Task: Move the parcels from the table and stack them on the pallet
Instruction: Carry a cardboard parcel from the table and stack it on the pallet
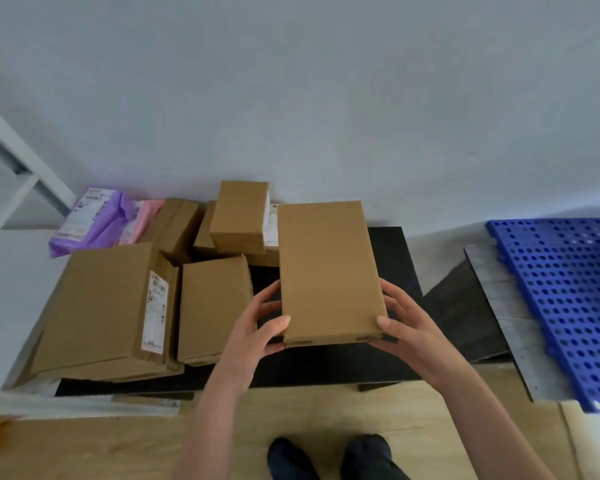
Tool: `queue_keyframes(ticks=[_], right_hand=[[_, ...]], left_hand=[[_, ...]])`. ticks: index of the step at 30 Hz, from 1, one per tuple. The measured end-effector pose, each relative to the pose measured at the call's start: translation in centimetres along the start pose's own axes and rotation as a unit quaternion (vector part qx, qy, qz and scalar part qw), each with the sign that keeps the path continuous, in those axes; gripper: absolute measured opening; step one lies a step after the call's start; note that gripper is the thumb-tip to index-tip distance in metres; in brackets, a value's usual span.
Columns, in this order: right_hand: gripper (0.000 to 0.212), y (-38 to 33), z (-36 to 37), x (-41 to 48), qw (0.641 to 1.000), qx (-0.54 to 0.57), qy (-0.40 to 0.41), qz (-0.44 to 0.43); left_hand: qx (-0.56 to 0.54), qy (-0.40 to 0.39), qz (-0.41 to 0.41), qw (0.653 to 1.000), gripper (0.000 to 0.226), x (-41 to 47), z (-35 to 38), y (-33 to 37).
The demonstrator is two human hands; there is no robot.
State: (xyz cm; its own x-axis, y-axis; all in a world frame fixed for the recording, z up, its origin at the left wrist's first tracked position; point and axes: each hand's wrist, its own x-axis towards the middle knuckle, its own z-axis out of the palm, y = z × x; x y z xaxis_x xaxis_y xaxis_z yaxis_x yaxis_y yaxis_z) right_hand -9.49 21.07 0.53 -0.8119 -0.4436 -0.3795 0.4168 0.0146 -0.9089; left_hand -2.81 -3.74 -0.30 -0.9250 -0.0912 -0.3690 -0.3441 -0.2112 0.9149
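Note:
I hold a plain brown cardboard parcel [329, 271] above the black table [392, 251]. My left hand [257, 327] grips its near left corner, thumb on top. My right hand [406, 327] grips the near right corner the same way. Several other parcels stay on the table: a large labelled box [101, 310] at the left, a mid-sized box [212, 306] beside it, and a small box [238, 216] stacked on others at the back. The blue perforated pallet [568, 306] lies on the floor at the right.
A purple mailer bag [97, 220] and a pink one [142, 220] lie at the table's back left. A grey wall stands behind. A white frame [18, 168] leans at the left. A grey board [506, 317] lies under the pallet. My feet [329, 459] stand on a wooden floor.

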Motion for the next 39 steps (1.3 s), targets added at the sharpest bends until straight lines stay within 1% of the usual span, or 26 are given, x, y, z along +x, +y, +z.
queue_keyframes(ticks=[7,9,11,14,19,25,28,30,34,36,39], right_hand=[[0.074,-0.1,-4.8,-4.0,0.999,0.025,0.039,-0.007],[0.077,-0.1,-6.4,-5.0,0.999,0.025,0.044,-0.012],[0.078,-0.1,-8.2,-6.2,0.998,0.030,0.051,-0.017],[0.071,0.1,-11.7,-8.3,0.997,0.033,0.064,-0.021],[0.072,1.0,-18.6,-13.0,0.996,0.039,0.071,-0.023],[0.070,2.1,-27.0,-19.6,0.993,0.055,0.102,-0.028],[0.053,2.8,-29.8,-22.8,0.988,0.071,0.134,-0.027],[0.044,3.1,-31.1,-24.5,0.983,0.078,0.164,-0.025],[0.045,3.5,-33.3,-27.1,0.976,0.093,0.195,-0.027],[0.046,3.8,-34.3,-27.8,0.973,0.101,0.204,-0.032],[0.043,4.4,-35.8,-28.4,0.969,0.113,0.217,-0.033]], left_hand=[[0.025,-0.061,-0.011,0.998,0.050,0.5,5.7,-0.1],[0.032,-0.069,-0.013,0.997,0.046,0.6,7.5,-0.1],[0.038,-0.074,-0.016,0.996,0.048,0.4,9.6,-0.2],[0.044,-0.078,-0.021,0.996,0.051,-0.1,13.6,-0.7],[0.057,-0.090,-0.016,0.994,0.041,-1.4,21.6,-2.9],[0.057,-0.124,-0.011,0.991,0.048,-3.3,31.4,-6.0],[0.061,-0.139,-0.019,0.988,0.052,-4.4,35.4,-7.2],[0.067,-0.154,-0.023,0.985,0.059,-4.9,37.6,-7.6],[0.076,-0.176,-0.033,0.981,0.065,-5.4,41.2,-8.1],[0.079,-0.183,-0.038,0.979,0.059,-5.3,42.6,-8.3],[0.080,-0.180,-0.054,0.979,0.042,-4.5,44.4,-8.6]])
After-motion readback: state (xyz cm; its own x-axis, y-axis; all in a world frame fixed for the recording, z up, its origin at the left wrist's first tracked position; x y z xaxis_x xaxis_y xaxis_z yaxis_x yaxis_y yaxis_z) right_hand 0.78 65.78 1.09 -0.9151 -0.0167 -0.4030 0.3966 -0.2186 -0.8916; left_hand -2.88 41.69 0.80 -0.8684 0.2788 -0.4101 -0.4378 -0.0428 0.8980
